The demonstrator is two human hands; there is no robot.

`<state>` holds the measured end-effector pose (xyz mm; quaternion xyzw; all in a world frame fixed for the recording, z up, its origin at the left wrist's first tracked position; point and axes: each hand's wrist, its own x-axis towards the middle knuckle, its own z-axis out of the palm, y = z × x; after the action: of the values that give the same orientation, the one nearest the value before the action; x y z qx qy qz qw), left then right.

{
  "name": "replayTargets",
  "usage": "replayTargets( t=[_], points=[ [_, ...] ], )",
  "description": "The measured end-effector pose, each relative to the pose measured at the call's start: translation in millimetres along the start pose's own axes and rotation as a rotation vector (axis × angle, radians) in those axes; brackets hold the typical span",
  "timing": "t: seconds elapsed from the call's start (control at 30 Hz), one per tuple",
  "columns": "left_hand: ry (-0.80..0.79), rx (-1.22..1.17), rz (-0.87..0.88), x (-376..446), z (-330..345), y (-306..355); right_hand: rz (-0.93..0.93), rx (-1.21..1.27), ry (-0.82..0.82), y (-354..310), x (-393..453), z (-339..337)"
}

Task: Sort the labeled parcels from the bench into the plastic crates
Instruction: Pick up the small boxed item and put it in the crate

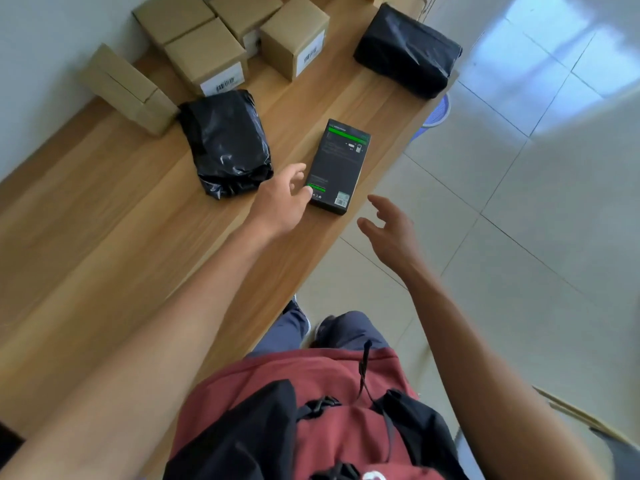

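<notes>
The flat black box (339, 166) lay on the wooden bench (104, 209), near the bench's floor-side edge. It carried green bands at its far and near ends, small white print too fine to read, and a pale code sticker at its near right corner. No brand name was legible.

Left hand (282, 199): fingers loosely curled, fingertips touching the near left corner of the black box; whether it gripped the box could not be told. Right hand (389, 225): fingers spread and relaxed, holding nothing, hanging over the floor just right of the black box and apart from it.

Count of parcels on the bench:
- Black box: one.
- Black plastic-wrapped parcels: two. One (225, 143) lay just left of the black box; the other (407, 51) sat beyond the black box at the bench's far right edge.
- Cardboard cartons: five, clustered beyond and left of the black box against the wall. Three showed white barcode labels, e.g. (221, 81) and (310, 57); the characters were unreadable. One carton (128, 88) lay apart, leftmost.

Surface: light wood-grain laminate. Room: pale wall (52, 46) behind the cartons, glossy light floor tiles (519, 202) right of the black box, with window glare. A lilac-rimmed tub (438, 114) showed under the bench edge, beyond and to the right of the black box.
</notes>
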<state>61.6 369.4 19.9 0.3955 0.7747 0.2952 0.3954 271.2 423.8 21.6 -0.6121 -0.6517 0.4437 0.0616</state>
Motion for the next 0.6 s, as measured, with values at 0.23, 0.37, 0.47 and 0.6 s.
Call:
replayTargets(
  t=[0.23,0.37,0.47,0.6],
  points=[
    [-0.035,-0.033,-0.157,50.4,20.2,-3.3,0.054,-0.018,-0.102,21.1,59.0,8.5],
    [-0.041,-0.012,-0.231,68.2,35.6,0.8,0.09,0.008,-0.155,23.1,89.3,13.4],
    [-0.029,-0.004,-0.289,79.8,46.3,4.2,0.145,0.035,-0.205,19.8,106.2,16.4],
    [-0.033,-0.014,-0.344,92.9,57.7,6.3,0.092,0.109,-0.28,24.8,127.1,17.0]
  ],
)
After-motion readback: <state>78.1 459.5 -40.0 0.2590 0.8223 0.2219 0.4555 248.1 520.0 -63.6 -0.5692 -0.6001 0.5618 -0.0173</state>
